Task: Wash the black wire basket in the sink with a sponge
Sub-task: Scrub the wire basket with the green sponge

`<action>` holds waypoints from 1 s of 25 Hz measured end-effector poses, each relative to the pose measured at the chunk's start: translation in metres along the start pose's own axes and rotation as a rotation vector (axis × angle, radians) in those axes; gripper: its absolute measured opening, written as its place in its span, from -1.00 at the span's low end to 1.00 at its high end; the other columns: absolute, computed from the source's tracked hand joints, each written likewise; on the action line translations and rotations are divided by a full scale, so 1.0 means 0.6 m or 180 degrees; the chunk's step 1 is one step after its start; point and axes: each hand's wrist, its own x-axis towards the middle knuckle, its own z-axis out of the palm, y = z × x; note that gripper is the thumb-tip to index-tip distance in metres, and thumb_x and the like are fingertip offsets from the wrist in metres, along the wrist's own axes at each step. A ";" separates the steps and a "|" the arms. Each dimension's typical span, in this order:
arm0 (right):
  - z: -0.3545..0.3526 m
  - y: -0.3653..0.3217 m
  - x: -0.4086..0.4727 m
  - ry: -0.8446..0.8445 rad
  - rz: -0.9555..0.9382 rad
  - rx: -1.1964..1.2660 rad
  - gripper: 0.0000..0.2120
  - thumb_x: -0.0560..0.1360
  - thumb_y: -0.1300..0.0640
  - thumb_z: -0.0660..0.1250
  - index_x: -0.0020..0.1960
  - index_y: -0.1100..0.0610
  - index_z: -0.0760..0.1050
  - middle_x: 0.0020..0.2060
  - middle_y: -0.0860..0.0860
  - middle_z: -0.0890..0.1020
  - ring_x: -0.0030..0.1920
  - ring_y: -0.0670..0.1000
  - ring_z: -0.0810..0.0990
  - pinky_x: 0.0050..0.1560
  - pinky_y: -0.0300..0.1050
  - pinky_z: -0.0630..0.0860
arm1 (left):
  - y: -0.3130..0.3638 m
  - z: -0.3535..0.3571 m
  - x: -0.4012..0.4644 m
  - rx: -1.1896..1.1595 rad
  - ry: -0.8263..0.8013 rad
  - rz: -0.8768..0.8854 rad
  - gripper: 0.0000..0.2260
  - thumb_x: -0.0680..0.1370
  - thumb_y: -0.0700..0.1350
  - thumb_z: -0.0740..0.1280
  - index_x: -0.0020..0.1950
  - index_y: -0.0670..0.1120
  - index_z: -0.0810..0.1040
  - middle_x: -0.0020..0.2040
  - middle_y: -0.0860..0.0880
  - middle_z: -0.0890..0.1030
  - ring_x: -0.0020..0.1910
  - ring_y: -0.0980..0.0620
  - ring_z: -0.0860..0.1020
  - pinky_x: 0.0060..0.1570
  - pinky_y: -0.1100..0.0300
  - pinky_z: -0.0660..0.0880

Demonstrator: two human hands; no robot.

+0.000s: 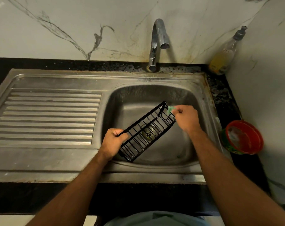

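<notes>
Over the basin of the steel sink (pixel 115 101), the black wire basket (pixel 148 131) is held tilted, clear of the drain below it. The left hand (pixel 113 142) grips its near end, fingers curled round the top wire. The right hand (pixel 186 118) pinches a small green sponge (pixel 170 110) against the basket's far end. So the scrubbing looks under way, at one end only; I judge most of the wires are still to be done. No suds show on the wires, and no water runs from the tap (pixel 158 43), so rinsing is also left.
</notes>
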 end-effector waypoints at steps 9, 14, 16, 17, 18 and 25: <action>-0.026 0.015 0.048 -0.0809 0.0623 -0.0876 -0.85 0.44 0.22 0.35 -0.12 0.27 0.66 -0.16 0.15 0.71 -0.18 0.14 0.69 -0.01 0.01 0.66 | 0.004 0.001 0.000 -0.0028 -0.0043 0.0001 -0.69 0.50 -0.32 0.37 -0.42 -0.22 0.40 -0.50 -0.03 0.26 -0.52 0.10 0.22 -0.50 0.26 0.22; -0.027 -0.046 0.054 -0.0620 -0.0132 -0.0538 -0.71 0.51 0.33 0.28 0.10 0.06 0.65 -0.10 0.02 0.67 -0.24 -0.04 0.64 -0.24 -0.21 0.57 | -0.002 -0.002 0.002 -0.0024 -0.0136 0.0012 -0.65 0.45 -0.20 0.36 -0.43 -0.33 0.32 -0.47 -0.08 0.27 -0.47 0.00 0.23 -0.48 0.25 0.22; -0.017 -0.052 0.052 -0.0446 -0.0177 -0.0196 -0.63 0.51 0.36 0.27 0.15 0.00 0.66 -0.10 -0.03 0.68 -0.33 -0.09 0.62 -0.32 -0.33 0.51 | 0.000 -0.002 -0.001 -0.0057 -0.0109 0.0019 -0.65 0.41 -0.17 0.35 -0.43 -0.35 0.32 -0.46 -0.09 0.28 -0.46 -0.01 0.23 -0.47 0.24 0.23; -0.013 -0.043 0.049 -0.0351 -0.0094 -0.0138 -0.65 0.52 0.34 0.27 0.13 0.02 0.68 -0.09 -0.03 0.71 -0.32 -0.07 0.63 -0.27 -0.32 0.54 | 0.002 -0.002 -0.002 -0.0066 -0.0104 0.0006 -0.67 0.41 -0.17 0.35 -0.43 -0.34 0.33 -0.47 -0.09 0.28 -0.47 -0.01 0.24 -0.47 0.24 0.24; -0.009 -0.025 0.042 -0.0299 0.0021 -0.0141 -0.67 0.52 0.34 0.27 0.10 0.05 0.69 -0.07 -0.01 0.73 -0.30 -0.05 0.64 -0.18 -0.29 0.58 | 0.002 -0.002 -0.001 -0.0082 -0.0104 -0.0007 -0.69 0.42 -0.18 0.35 -0.44 -0.30 0.36 -0.49 -0.08 0.29 -0.49 0.01 0.25 -0.47 0.24 0.25; -0.032 0.020 0.015 -0.0269 0.0613 0.0441 -0.77 0.46 0.34 0.31 -0.08 0.16 0.72 -0.13 0.06 0.73 -0.26 -0.07 0.69 -0.24 -0.29 0.63 | -0.005 0.002 0.009 -0.0129 -0.0052 -0.0143 -0.60 0.52 -0.38 0.35 -0.48 -0.10 0.45 -0.53 0.01 0.35 -0.53 0.08 0.32 -0.48 0.28 0.31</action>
